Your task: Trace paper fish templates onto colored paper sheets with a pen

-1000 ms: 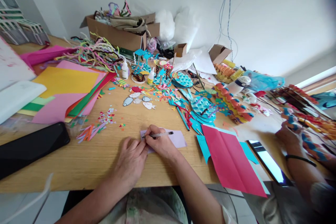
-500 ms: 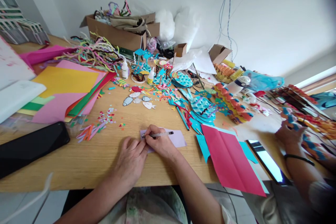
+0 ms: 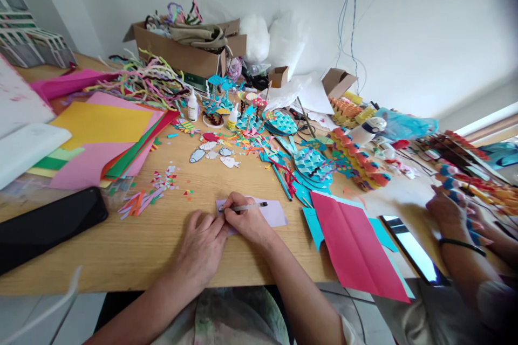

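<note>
A pen (image 3: 253,206) with a clear barrel and black cap end is pinched in my right hand (image 3: 245,219), its tip end down at the left part of a lilac paper strip (image 3: 277,213). Beside it, my left hand (image 3: 205,244) lies flat with its fingers stretched, the fingertips touching the paper's left edge by the right hand's fingers. What the pen tip marks is hidden by my fingers. Beyond the hands lie several drawn paper fish (image 3: 229,161). Small paper scraps and thin strips (image 3: 140,204) are spread to the left.
A black phone (image 3: 52,226) lies at the left, below stacked coloured paper (image 3: 101,124). At the right are a red sheet (image 3: 356,245) over blue paper and another phone (image 3: 413,248). A co-worker's hands (image 3: 447,210) hold a blue-and-orange craft piece. Glue bottles (image 3: 192,107) stand farther back.
My hands, the pen and the lilac paper look the same as before. At the right, the co-worker's hands and the craft piece have shifted slightly.
</note>
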A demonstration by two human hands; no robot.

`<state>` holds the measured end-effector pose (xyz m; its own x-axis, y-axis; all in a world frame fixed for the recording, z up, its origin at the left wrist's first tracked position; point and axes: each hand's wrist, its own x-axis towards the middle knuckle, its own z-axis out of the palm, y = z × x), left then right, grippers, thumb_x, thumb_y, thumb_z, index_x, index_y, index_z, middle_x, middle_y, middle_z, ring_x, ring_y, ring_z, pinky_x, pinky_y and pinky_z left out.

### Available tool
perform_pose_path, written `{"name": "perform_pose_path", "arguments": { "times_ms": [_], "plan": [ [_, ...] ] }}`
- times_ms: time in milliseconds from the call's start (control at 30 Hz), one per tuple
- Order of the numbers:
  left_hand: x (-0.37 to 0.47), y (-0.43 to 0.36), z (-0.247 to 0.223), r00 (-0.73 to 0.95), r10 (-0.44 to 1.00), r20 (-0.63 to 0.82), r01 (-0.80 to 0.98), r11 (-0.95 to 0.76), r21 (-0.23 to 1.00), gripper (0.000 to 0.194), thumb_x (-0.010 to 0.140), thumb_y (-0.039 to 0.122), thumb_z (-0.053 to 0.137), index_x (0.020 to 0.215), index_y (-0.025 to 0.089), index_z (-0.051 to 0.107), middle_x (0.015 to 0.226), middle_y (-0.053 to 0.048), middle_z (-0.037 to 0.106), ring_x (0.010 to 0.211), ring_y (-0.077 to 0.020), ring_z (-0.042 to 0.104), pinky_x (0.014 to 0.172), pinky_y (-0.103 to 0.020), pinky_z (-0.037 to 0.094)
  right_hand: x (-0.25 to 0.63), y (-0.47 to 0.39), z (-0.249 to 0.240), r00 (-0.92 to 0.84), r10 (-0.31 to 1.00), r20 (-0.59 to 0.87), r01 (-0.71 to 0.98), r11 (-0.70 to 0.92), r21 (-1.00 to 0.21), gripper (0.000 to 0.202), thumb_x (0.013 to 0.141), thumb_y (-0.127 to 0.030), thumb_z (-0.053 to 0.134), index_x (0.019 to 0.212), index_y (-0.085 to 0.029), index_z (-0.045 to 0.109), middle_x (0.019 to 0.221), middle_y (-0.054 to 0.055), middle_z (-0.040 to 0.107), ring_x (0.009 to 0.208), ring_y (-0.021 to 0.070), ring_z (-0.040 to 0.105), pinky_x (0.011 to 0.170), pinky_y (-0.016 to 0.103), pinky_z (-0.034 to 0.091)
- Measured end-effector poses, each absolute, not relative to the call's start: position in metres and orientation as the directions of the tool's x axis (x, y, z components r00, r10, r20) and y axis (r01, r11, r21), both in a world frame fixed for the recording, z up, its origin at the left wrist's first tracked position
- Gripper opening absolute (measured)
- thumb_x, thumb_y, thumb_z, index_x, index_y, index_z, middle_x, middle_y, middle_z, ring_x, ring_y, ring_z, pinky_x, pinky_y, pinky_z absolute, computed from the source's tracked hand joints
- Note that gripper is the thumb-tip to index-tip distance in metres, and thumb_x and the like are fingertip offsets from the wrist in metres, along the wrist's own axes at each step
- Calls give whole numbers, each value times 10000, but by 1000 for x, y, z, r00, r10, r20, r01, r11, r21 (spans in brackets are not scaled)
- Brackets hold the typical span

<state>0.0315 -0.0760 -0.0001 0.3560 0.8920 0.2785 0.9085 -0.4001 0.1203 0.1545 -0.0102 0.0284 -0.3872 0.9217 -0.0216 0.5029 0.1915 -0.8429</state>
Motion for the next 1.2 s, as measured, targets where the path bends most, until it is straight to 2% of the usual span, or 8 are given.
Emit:
{"name": "perform_pose_path", "arguments": {
  "times_ms": [300,500,567,733,867,967,1100,1200],
  "plan": [
    [30,-76,-1,377,888,263,900,-418,122,180,825,154,504,934,202,639,854,-32,637,865,-206,498,895,-432,312,154,-7,30,-391,920,-9,524,215,-824,83,655,-119,480,607,-185,493,550,-49,504,509,79,432,478,167,321],
    [30,-76,2,380,886,266,903,-417,101,303,836,145,488,1121,207,572,1059,-49,625,916,-202,516,892,-429,314,162,-7,29,-290,956,-46,302,46,-952,40,673,-178,447,648,-189,475,535,-48,492,496,93,444,484,189,352],
    [30,-76,3,381,885,268,904,-417,93,296,843,137,474,1111,209,578,1083,-51,619,919,-201,523,889,-427,313,167,-9,27,-216,976,-12,351,66,-934,49,704,-201,449,674,-190,486,546,-39,515,503,100,460,490,195,353],
    [27,-70,12,431,874,225,881,-461,104,285,857,114,432,1084,187,587,1043,-59,633,917,-204,531,890,-417,315,173,-17,23,-185,979,90,623,188,-759,85,760,-204,451,757,-197,536,586,-25,559,512,107,487,506,202,332],
    [20,-50,22,497,855,147,838,-517,173,278,863,113,418,1066,197,589,937,-33,648,893,-201,535,799,-348,379,174,-21,20,-193,972,134,673,230,-703,95,782,-203,441,792,-199,536,614,-14,584,535,116,523,528,204,341],
    [11,-28,21,608,787,105,731,-606,314,269,864,97,411,1004,198,617,943,-25,631,888,-168,533,787,-280,395,174,-21,18,-176,971,159,671,237,-703,92,790,-216,442,795,-201,533,614,-14,589,539,120,528,529,204,341],
    [2,-3,12,693,713,103,628,-668,398,261,857,100,425,934,213,648,905,-26,612,875,-172,518,766,-281,392,173,-20,15,-147,976,158,649,216,-729,82,781,-218,448,775,-202,528,580,-24,564,519,119,505,511,205,326],
    [-2,9,8,749,652,116,560,-717,415,260,854,109,449,913,246,663,861,-7,624,845,-159,518,765,-274,379,176,-18,16,-134,981,140,575,192,-795,65,767,-228,461,751,-199,517,577,-28,560,514,114,495,502,203,329]
  ]
}}
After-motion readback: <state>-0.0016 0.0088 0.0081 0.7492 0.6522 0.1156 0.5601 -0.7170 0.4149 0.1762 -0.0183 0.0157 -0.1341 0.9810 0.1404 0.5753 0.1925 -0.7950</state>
